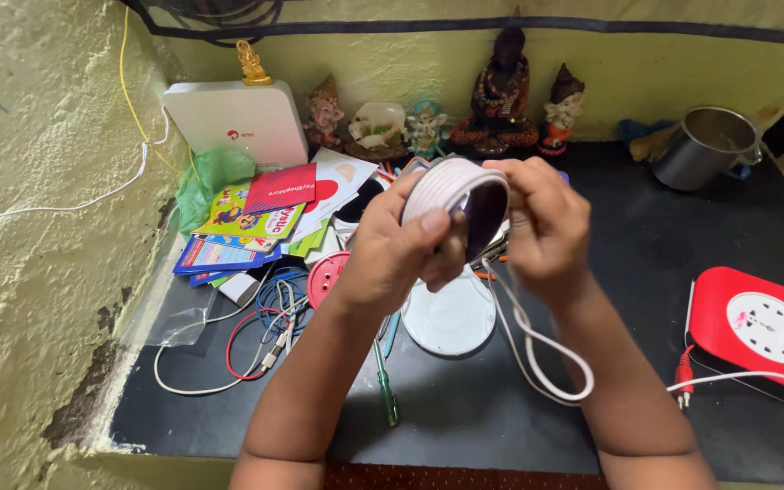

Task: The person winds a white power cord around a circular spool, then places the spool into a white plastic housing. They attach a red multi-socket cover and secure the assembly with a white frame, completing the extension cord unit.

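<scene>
My left hand (401,249) grips a round spool wound with white cord (451,186), held up above a dark shelf (682,236). My right hand (546,227) pinches the spool's far side and the white cord (546,349), which hangs down in a loop below my right wrist. A white round lid (451,318) lies on the shelf right under the hands. A small red disc (327,275) sits to its left. A green-handled screwdriver (386,386) lies beside my left forearm.
A red extension box with a white socket face (759,328) lies at right. A steel mug (705,145) stands at back right. Small figurines (501,91), a white router box (238,118), colourful booklets (247,218) and tangled cables (260,331) fill the back and left.
</scene>
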